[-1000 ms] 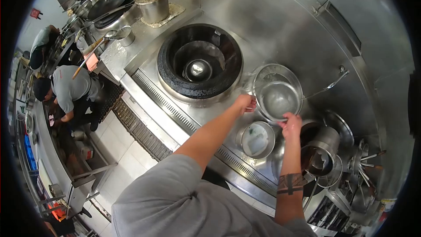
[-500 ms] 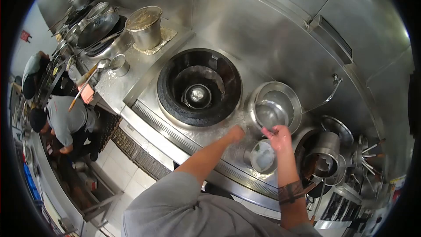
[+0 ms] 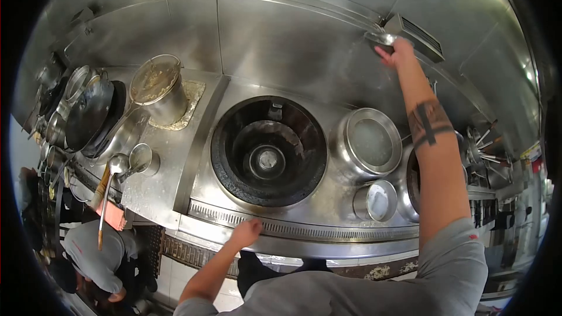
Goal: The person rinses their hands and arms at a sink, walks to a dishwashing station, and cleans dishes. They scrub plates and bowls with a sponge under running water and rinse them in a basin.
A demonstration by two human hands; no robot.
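A person's tattooed right arm reaches up toward the back wall. The right hand (image 3: 400, 52) is partly closed around the edge of a shiny metal bowl (image 3: 383, 38), one finger extended; the bowl, partly blurred, is raised near a wall vent (image 3: 418, 38). The left hand (image 3: 247, 233) is curled into a loose fist at the counter's front edge, near a slotted drain strip (image 3: 304, 232); whether it holds anything cannot be told. Beyond is a round black burner (image 3: 268, 199); right of it stand a large steel pot (image 3: 350, 159) and a smaller pot (image 3: 362, 203).
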